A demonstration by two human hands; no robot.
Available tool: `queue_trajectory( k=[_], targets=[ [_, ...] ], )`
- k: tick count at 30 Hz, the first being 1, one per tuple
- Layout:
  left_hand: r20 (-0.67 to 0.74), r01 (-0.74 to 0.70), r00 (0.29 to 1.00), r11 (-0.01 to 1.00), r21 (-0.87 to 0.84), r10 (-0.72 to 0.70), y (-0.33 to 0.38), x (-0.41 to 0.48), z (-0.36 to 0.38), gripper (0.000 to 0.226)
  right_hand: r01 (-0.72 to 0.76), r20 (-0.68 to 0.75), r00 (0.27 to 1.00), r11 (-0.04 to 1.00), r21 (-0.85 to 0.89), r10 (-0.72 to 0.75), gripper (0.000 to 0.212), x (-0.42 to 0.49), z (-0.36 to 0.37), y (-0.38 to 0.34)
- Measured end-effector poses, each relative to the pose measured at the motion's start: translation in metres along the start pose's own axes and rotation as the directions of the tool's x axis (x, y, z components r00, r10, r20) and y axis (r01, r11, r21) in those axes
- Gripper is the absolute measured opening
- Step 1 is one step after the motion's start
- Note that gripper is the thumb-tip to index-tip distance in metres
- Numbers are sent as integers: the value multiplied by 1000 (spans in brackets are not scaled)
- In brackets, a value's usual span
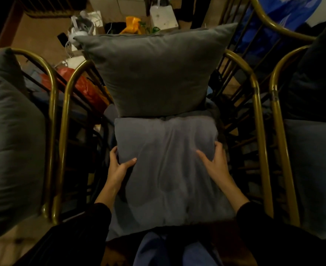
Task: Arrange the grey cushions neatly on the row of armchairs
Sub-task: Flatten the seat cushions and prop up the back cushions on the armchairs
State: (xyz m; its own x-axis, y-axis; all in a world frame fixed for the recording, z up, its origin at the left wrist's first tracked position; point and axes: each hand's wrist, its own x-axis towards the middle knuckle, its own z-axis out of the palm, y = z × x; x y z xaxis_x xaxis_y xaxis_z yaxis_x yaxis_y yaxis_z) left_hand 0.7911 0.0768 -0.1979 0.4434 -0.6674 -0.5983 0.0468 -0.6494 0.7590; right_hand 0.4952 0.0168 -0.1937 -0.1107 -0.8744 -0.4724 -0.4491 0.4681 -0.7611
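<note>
- The left hand (pixel 120 166) grips the left edge of the seat cushion (pixel 168 169) at centre frame, thumb on top, fingers curled round the side.
- The right hand (pixel 216 162) lies on the cushion's right part, fingers spread, fingertips hooked over the right edge.
- Both wrists come out of black sleeves (pixel 258 217) at the bottom of the frame.
- The seat cushion lies flat on the middle armchair (pixel 258 120), between its brass arm rails.
- A back cushion (pixel 154 73) stands upright above it, its bottom edge touching the seat cushion's far edge.
- On the left edge of the frame another grey cushion (pixel 10 131) sits in the next chair (pixel 52 116).
- At right, a third chair (pixel 279 120) holds a cushion (pixel 315 169) on its seat and a darker one behind.
- In the upper frame, behind the chairs, lie an orange bag (pixel 132 24), a red bag (pixel 83 87), a white box (pixel 163 16) and blue plastic (pixel 285 14).
</note>
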Motion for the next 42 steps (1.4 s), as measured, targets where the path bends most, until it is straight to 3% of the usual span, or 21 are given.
queue_trajectory(
  k=[7,12,15,19,21,24,28,32,35,38,42],
  targets=[
    [51,83,995,991,103,-89,-25,22,15,93,-181,104,975,973,-142,196,97,20,8,37],
    [-1,46,999,899,435,-51,-31,36,25,111,-206,88,968,943,-262,236,104,35,21,40],
    [-80,86,996,818,569,-49,-35,27,32,100,-268,29,954,895,-357,297,100,31,25,33],
    [-121,119,991,778,617,-56,-28,-2,39,72,-240,-119,971,858,-454,208,82,5,37,18],
    [-94,124,992,773,622,-84,-21,-16,38,67,-248,-154,968,830,-499,196,75,-14,47,6],
    [51,20,996,781,624,-67,6,-33,22,61,-277,-105,959,798,-536,263,74,-36,63,-20],
    [168,-68,985,832,551,-31,54,-48,-28,48,-58,93,987,829,-557,132,50,-49,88,-68],
    [35,-140,990,914,380,137,97,-50,-107,38,251,370,924,882,-398,-97,51,-66,142,-142],
    [-89,-262,955,948,181,281,126,-61,-176,18,380,527,829,880,-286,-187,49,-91,195,-201],
    [-282,-328,899,942,77,336,142,-63,-253,17,439,593,771,869,-229,-234,52,-124,254,-249],
    [-404,-254,855,942,220,325,122,-34,-353,20,457,543,784,871,-178,-300,61,-161,335,-290]
  ],
)
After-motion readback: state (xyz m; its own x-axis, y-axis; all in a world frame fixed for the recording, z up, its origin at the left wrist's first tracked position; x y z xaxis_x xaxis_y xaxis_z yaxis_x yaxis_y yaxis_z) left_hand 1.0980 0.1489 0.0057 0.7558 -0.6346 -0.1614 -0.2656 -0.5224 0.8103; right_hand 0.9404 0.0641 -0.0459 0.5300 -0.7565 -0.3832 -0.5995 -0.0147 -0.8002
